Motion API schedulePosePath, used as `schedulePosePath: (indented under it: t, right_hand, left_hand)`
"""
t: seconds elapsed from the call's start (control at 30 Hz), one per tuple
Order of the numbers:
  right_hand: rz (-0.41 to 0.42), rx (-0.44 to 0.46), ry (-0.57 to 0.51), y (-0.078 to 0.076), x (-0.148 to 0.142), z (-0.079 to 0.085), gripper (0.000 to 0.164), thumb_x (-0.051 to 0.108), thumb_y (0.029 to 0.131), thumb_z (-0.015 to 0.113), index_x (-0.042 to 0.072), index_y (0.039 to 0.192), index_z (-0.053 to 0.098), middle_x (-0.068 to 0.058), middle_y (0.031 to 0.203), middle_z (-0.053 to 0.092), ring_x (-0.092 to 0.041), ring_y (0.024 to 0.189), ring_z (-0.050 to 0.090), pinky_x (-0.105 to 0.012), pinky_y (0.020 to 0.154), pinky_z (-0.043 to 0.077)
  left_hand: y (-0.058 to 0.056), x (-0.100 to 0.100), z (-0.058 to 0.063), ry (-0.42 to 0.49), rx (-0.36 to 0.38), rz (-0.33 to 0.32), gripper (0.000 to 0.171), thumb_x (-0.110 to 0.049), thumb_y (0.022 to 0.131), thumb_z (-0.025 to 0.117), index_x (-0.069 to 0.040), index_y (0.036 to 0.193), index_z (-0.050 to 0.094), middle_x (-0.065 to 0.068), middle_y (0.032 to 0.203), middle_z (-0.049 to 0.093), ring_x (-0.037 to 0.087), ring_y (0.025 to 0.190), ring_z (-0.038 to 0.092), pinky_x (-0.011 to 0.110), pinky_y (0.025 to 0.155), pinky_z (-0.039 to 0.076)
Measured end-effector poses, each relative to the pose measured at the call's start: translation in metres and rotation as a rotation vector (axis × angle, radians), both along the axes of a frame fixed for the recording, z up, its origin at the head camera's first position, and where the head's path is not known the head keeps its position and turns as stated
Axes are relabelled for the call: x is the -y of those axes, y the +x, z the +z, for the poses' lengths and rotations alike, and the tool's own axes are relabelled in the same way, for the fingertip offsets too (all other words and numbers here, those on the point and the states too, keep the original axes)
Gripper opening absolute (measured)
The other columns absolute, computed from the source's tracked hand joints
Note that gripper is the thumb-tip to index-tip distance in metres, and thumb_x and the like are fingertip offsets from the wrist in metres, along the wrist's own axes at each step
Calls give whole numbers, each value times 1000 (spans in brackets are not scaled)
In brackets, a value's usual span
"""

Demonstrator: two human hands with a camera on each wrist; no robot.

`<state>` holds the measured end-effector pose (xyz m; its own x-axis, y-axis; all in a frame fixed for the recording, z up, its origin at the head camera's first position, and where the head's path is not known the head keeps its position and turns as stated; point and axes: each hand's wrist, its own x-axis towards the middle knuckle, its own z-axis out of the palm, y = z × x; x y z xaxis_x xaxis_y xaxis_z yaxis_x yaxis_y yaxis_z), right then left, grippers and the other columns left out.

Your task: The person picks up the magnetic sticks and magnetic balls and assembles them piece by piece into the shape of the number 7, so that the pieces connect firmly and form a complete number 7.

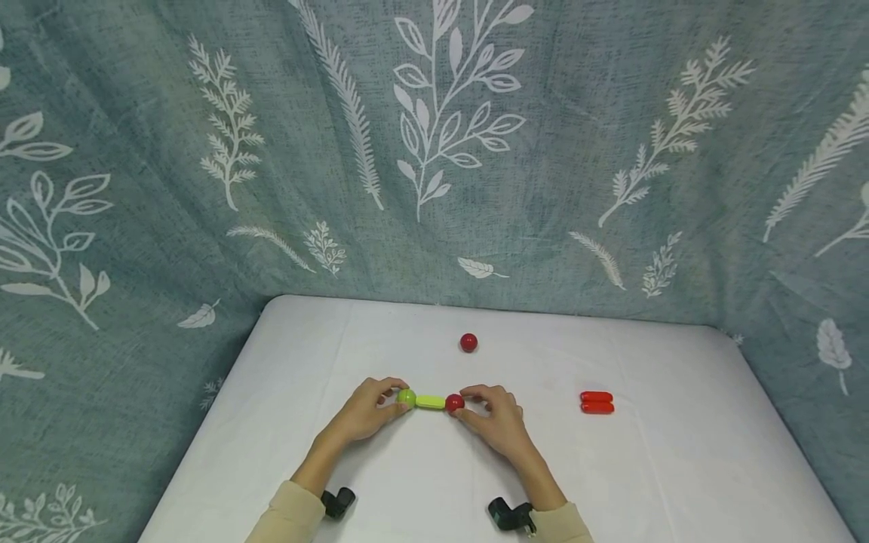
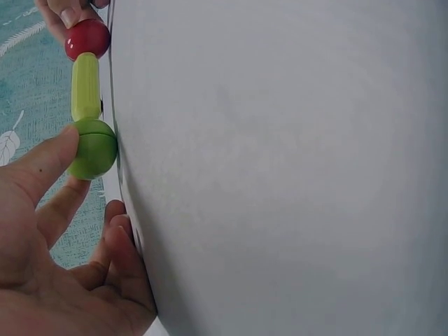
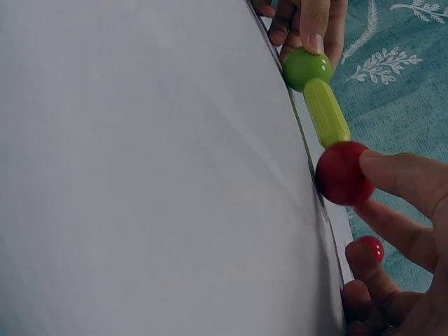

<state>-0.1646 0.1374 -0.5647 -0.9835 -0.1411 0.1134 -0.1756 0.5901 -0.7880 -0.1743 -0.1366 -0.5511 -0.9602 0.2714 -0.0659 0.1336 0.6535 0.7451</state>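
A yellow-green ridged rod (image 1: 431, 402) lies between a green ball (image 1: 406, 398) and a red ball (image 1: 454, 403), all in one line near the middle of the white table. My left hand (image 1: 366, 409) pinches the green ball between thumb and fingers at the left end. At the right end, my right hand (image 1: 498, 422) pinches the red ball the same way. In the left wrist view the rod (image 2: 86, 87) meets both balls end to end. The right wrist view shows the red ball (image 3: 344, 173) under my thumb.
Another red ball (image 1: 468, 342) sits farther back on the white table (image 1: 380, 324). Two red rods (image 1: 597, 403) lie side by side to the right. A patterned green-grey cloth (image 1: 543, 188) hangs behind the table. Black devices (image 1: 508, 514) are at both wrists.
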Motion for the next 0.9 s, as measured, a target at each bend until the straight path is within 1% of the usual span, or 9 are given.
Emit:
schedulePosePath:
  t: [0.1,0.2,0.43,0.63,0.9]
  right_hand:
    - [-10,17,-37,1,-6,4,29,22,84,82,16,112,74,-4,103,63,-23,89,50,-41,76,35]
    - [-34,28,-52,2,-15,7,28,18,85,81,15,112,74,-4,101,63,-23,86,49,-37,73,38]
    - [-80,22,-55,7,-40,15,28,14,86,79,14,114,73,-8,103,65,-26,89,53,-39,76,43]
    - [-116,31,-54,11,-63,17,28,15,88,79,13,115,72,-9,104,65,-24,91,55,-38,78,45]
    - [-155,24,-35,19,-96,21,29,21,91,76,11,118,71,-11,109,66,-22,91,51,-37,77,44]
  left_hand:
    - [1,0,0,2,8,9,30,-30,94,72,-24,123,67,8,113,59,24,99,54,43,78,48]
    - [1,0,0,3,8,13,29,-29,94,72,-24,123,67,7,113,59,24,99,54,43,78,48]
    - [0,0,-1,4,3,2,29,-31,94,72,-24,122,68,8,112,59,24,99,54,44,78,48]
    - [-1,1,-2,7,-1,-3,30,-31,94,72,-24,122,68,8,112,59,24,98,54,44,78,48]
    - [0,0,1,21,-2,3,28,-29,94,72,-23,121,68,8,110,59,25,98,54,44,77,48]
